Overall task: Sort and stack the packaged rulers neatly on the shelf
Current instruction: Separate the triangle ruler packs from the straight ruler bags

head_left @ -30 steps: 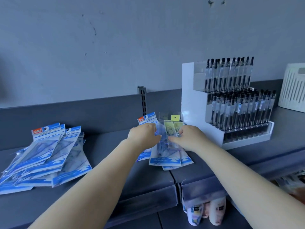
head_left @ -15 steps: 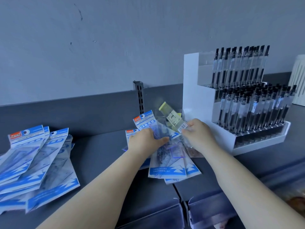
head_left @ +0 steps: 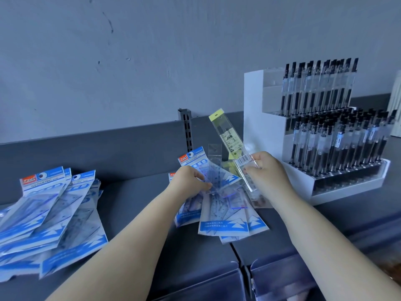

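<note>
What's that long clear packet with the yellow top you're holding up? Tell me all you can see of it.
The clear packet is a long, narrow sleeve of see-through plastic with a pale yellow hang tab at its top end. Inside is a yellowish printed label, and a white barcode sticker sits near the lower part. It is lifted off the shelf and tilted, top leaning up and left, beside the white pen stand. The right hand pinches it near the barcode; its lower end passes in front of that hand.

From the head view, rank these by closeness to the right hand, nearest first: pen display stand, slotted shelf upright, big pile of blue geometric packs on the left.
Measured from the right hand, which grips a yellow-topped ruler pack:
1. Pen display stand, just to its right.
2. Slotted shelf upright, behind and to its left, at the back panel.
3. Big pile of blue geometric packs, far left of the shelf.
</note>
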A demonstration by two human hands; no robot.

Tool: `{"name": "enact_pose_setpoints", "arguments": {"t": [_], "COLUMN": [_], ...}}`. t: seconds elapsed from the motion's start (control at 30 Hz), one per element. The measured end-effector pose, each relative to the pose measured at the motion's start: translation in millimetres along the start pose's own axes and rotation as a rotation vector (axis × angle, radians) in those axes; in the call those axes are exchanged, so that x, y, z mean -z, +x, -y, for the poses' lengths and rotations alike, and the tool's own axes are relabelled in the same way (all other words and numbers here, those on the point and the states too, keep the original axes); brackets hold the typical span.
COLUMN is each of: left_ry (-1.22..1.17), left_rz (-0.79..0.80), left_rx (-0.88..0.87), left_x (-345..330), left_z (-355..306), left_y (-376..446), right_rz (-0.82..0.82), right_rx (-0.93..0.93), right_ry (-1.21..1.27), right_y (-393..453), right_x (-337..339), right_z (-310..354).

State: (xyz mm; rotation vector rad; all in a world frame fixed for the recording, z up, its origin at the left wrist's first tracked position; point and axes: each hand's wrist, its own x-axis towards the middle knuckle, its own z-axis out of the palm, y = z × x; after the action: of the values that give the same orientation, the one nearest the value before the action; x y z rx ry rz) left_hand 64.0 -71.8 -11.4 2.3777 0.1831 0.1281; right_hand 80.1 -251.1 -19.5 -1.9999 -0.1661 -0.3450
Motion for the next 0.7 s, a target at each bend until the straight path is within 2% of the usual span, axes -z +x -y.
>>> {"name": "enact_pose_setpoints", "arguments": {"t": [0.3,0.43,0.57,0.7], "left_ry": [0.181,0.039,-0.086,-0.383], "left_rz": [-0.051,0.007,-0.01,0.008], "left_rx": [-0.001,0.025,0.005,0.043], "left_x": [-10,0,8,26], "left_z": [0,1,-2,-3], "left_y": [-6,-3,-6,-22], "right_rz": [0.003,0.015,0.022,0.007], "right_rx": [0.015,0.009,-0.02,-0.039], "right_ry": [0.013,-0.001,0.091,0.233], "right_y": [-2,-5,-9,-20], "right_x": [-2,-1,-1,-10], "right_z": [1,4,14,35]}}
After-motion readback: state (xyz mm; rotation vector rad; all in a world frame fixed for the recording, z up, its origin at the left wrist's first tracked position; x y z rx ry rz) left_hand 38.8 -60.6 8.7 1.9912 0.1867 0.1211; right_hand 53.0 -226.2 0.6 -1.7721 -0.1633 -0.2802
